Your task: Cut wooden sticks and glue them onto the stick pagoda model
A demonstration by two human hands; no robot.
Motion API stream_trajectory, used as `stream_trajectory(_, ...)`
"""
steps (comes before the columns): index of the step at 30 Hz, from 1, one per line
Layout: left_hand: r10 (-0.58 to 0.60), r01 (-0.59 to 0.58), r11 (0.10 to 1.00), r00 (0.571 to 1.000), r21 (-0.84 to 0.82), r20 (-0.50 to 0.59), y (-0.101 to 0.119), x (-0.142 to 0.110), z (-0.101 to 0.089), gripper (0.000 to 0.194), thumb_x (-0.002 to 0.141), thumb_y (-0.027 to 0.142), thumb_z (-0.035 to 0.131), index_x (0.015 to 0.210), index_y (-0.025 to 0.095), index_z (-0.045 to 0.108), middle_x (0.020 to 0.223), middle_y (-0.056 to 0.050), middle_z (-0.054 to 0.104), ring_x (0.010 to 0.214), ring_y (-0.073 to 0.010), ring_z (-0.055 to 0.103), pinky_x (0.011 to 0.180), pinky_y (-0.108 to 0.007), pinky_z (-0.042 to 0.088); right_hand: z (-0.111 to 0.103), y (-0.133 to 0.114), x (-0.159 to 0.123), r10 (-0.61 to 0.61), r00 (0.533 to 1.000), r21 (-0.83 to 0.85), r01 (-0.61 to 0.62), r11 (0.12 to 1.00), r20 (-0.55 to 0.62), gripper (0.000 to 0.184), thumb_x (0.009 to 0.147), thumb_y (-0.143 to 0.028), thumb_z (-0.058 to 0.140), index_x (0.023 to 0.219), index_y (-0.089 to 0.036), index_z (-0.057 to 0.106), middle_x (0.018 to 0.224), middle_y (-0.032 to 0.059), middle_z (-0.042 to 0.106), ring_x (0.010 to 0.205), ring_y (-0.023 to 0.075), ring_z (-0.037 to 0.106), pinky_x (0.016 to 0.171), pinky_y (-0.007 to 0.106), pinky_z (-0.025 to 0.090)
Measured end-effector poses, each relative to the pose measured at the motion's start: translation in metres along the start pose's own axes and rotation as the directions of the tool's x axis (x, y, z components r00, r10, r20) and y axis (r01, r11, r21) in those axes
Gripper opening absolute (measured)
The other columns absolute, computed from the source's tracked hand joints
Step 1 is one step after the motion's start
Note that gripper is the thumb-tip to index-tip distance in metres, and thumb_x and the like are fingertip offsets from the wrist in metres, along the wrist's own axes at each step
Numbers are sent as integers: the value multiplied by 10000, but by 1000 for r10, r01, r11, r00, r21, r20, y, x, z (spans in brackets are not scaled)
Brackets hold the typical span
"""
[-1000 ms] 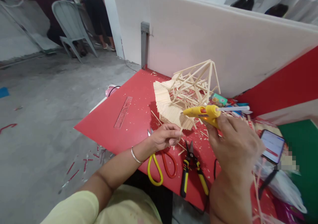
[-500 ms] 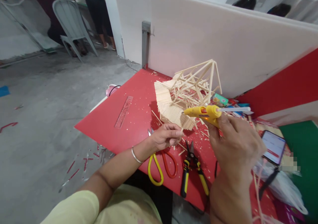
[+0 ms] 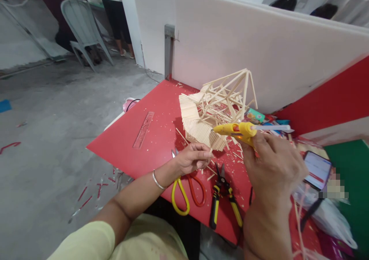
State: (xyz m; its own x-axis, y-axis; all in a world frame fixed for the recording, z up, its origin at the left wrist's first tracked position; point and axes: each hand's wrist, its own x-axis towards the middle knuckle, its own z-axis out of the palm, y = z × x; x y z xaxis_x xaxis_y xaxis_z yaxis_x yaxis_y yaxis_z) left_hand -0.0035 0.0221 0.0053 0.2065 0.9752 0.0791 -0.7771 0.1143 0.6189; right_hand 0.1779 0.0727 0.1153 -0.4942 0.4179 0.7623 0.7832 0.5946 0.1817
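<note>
– Any danger?
– Possibly burnt skin or a misplaced glue blob, from aiming the yellow glue gun (image 3: 240, 132) so near the left hand (image 3: 196, 157).
– And the fingers?
– On the right hand (image 3: 272, 164), wrapped round the gun; on the left, almost closed, seemingly pinching a thin stick (image 3: 211, 151).
– The stick structure (image 3: 201, 131)?
– On the red worktop (image 3: 118, 143), toward the back edge.
– Anything in the way?
– Scissors (image 3: 187, 205) and pliers (image 3: 222, 181) at the front edge, perhaps easy to snag; ruler (image 3: 143, 130) near the left corner; phone (image 3: 317, 170) toward the right.
</note>
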Motion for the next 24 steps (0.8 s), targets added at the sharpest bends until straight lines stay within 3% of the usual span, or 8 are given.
stream_trajectory(5,-8,8,1000,1000,-6,-4,1,0,1,293,679,333,859,685,139,639,404,57,477,355,-49,371,428,-197,287,1,1,0,-5,1000,-18,5,1000,-7,312,891,-280,625,1188,-202,682,973,95,730,863,229,636,733,336,400)
stream_trajectory(12,11,-11,1000,1000,-19,26,1,-1,0,230,722,306,836,732,139,679,393,51,474,369,-57,378,436,-196,285,5,8,-1,-46,999,-168,42,985,-24,221,870,-307,646,1076,-246,697,916,43,728,788,195,617,683,318,373)
stream_trajectory(16,22,-21,999,999,-34,39,1,-2,0,208,733,287,828,731,136,685,392,49,473,366,-55,379,436,-195,291,1,5,0,-16,999,-110,12,994,-33,262,867,-282,630,1119,-233,681,940,62,726,801,204,628,697,327,388)
stream_trajectory(24,12,-10,999,1000,-52,28,0,-1,-1,227,716,299,842,749,135,688,388,54,478,353,-51,375,439,-188,305,3,-14,9,-76,992,37,80,996,-97,198,845,-260,684,1031,-192,675,858,53,716,773,184,638,711,290,446)
